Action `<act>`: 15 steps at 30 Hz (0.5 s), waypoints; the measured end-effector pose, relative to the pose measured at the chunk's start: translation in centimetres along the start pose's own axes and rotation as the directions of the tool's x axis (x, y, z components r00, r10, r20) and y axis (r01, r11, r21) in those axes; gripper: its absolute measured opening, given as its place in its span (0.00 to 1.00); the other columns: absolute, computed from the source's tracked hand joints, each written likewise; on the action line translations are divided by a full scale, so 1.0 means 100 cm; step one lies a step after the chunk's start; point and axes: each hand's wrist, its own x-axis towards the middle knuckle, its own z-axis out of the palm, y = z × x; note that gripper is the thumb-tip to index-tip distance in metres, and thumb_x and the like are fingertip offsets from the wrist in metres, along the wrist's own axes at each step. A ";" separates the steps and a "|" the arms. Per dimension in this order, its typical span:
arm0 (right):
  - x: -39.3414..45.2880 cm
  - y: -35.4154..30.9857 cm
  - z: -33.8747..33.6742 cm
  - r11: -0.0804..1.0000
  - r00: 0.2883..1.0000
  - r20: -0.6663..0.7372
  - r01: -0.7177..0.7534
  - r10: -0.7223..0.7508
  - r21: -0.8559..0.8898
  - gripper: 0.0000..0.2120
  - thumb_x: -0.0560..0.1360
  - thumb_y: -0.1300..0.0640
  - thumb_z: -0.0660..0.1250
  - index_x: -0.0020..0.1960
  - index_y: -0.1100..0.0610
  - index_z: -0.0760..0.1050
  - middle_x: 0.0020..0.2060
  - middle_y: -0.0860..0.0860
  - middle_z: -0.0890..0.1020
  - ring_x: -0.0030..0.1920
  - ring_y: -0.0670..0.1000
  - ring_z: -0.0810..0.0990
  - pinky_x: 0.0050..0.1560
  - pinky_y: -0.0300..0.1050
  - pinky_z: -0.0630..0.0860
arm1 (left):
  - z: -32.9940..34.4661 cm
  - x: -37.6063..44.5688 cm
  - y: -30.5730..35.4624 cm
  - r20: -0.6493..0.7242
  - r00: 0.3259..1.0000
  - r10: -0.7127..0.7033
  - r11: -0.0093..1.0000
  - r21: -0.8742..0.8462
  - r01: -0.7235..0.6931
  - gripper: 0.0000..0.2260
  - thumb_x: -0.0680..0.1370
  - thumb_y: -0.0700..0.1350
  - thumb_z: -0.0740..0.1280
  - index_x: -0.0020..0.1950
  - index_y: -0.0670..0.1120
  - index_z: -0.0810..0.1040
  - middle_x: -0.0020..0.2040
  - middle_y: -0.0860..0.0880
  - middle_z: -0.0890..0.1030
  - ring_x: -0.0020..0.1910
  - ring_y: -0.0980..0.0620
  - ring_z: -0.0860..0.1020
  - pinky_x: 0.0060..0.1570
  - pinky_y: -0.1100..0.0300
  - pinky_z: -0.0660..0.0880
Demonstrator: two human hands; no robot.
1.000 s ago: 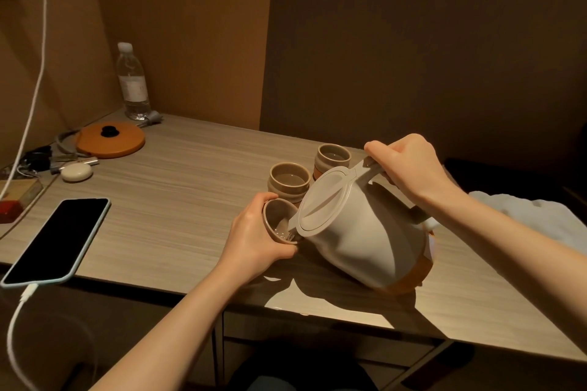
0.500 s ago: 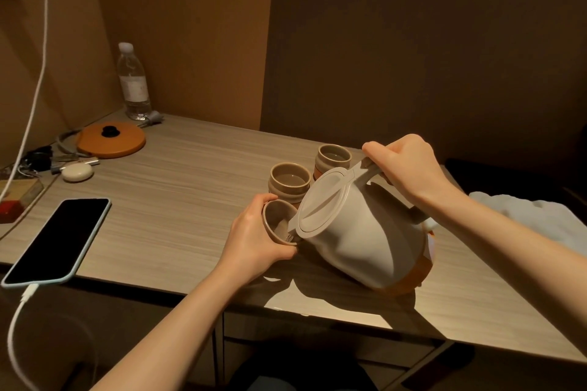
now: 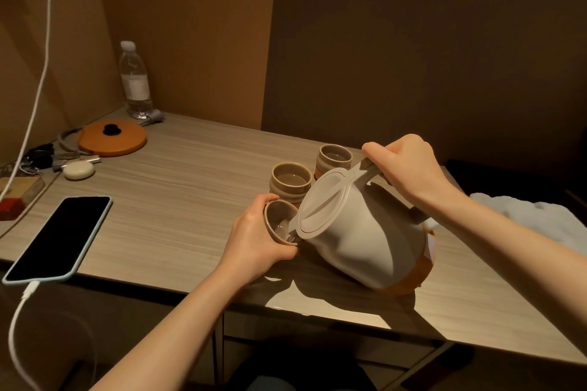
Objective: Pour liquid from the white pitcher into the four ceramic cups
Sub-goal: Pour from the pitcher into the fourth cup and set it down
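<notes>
Against tilted pitcher (image 3: 355, 228) spout: cup (image 3: 279, 225), left grip (image 3: 254, 241) wrapped round.

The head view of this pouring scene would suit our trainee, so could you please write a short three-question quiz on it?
1. True or false: the white plastic pitcher stands upright on the wooden table.
2. Which hand grips the pitcher's handle? A) left hand B) right hand
3. Fill in: the left hand holds a tilted beige ceramic cup at the pitcher's ____.

Key
1. False: it is tipped toward the held cup.
2. B.
3. Spout. Two more beige ceramic cups stand behind, both holding liquid; a fourth is not visible.
</notes>
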 end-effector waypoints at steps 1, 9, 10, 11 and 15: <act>0.000 0.000 0.000 1.000 1.000 -0.002 0.000 0.000 0.000 0.22 0.71 0.46 0.63 0.24 0.56 0.78 0.17 0.48 0.72 0.26 0.53 0.73 0.39 0.57 0.77 | 0.000 0.000 0.000 0.001 1.000 -0.001 1.000 0.002 0.001 0.38 0.57 0.45 0.80 0.65 0.53 0.70 0.56 0.56 0.79 0.56 0.55 0.76 0.51 0.62 0.73; 0.002 0.000 -0.003 0.999 1.000 0.031 0.003 -0.001 -0.036 0.25 0.71 0.46 0.63 0.24 0.64 0.75 0.20 0.54 0.71 0.25 0.53 0.70 0.37 0.55 0.75 | 0.002 -0.001 0.003 0.008 1.000 -0.006 1.000 0.006 0.006 0.39 0.58 0.45 0.81 0.66 0.54 0.69 0.57 0.55 0.78 0.57 0.55 0.76 0.53 0.60 0.75; 0.002 0.000 -0.003 0.999 0.999 0.033 0.004 -0.003 -0.039 0.25 0.71 0.45 0.63 0.25 0.64 0.75 0.20 0.54 0.71 0.25 0.53 0.71 0.37 0.56 0.76 | 0.003 -0.002 0.003 0.007 1.000 -0.005 1.000 0.005 0.005 0.39 0.58 0.45 0.81 0.66 0.54 0.69 0.57 0.55 0.78 0.57 0.55 0.76 0.53 0.60 0.75; 0.003 0.001 -0.003 0.999 0.999 0.037 0.005 -0.004 -0.044 0.26 0.70 0.44 0.62 0.25 0.64 0.75 0.20 0.54 0.71 0.25 0.53 0.71 0.37 0.57 0.76 | 0.003 -0.002 0.003 0.008 1.000 -0.004 1.000 0.006 0.004 0.39 0.58 0.45 0.81 0.66 0.54 0.69 0.57 0.55 0.78 0.57 0.55 0.76 0.53 0.60 0.75; 0.004 0.001 -0.005 0.998 0.999 0.047 0.008 -0.005 -0.066 0.27 0.69 0.43 0.62 0.25 0.65 0.75 0.19 0.53 0.70 0.25 0.53 0.70 0.35 0.58 0.76 | 0.005 -0.002 0.005 0.011 1.000 -0.005 1.000 -0.012 0.005 0.39 0.58 0.44 0.81 0.65 0.54 0.69 0.56 0.55 0.78 0.56 0.55 0.76 0.52 0.61 0.75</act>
